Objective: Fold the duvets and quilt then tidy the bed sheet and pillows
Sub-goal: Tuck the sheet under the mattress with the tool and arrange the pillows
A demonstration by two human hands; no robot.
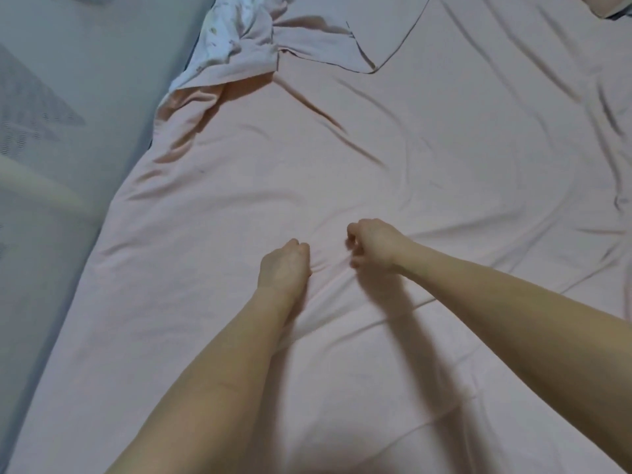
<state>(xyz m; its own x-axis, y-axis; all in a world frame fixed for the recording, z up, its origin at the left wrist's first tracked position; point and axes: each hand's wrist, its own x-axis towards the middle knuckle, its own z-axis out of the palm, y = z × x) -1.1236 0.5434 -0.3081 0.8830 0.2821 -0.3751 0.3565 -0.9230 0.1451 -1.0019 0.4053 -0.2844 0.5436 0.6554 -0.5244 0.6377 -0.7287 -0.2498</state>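
A pale pink bed sheet (427, 159) lies spread and wrinkled over the whole bed. My left hand (285, 265) is at its middle with the fingers curled down into the fabric, gripping a small ridge of creases. My right hand (372, 244) is a hand's width to the right, slightly above the sheet, fingers and thumb curled; it is blurred, and I cannot tell whether it pinches any fabric. At the far edge a pink corner with dark piping (362, 49) is folded back. Bunched beside it lies a white printed cloth (222, 39).
A grey-blue padded surface (68, 97) runs along the bed's left side, with a pale blurred bar (37, 186) across it. Part of a pinkish object (612, 5) shows at the top right corner. Deep creases cross the sheet's right half.
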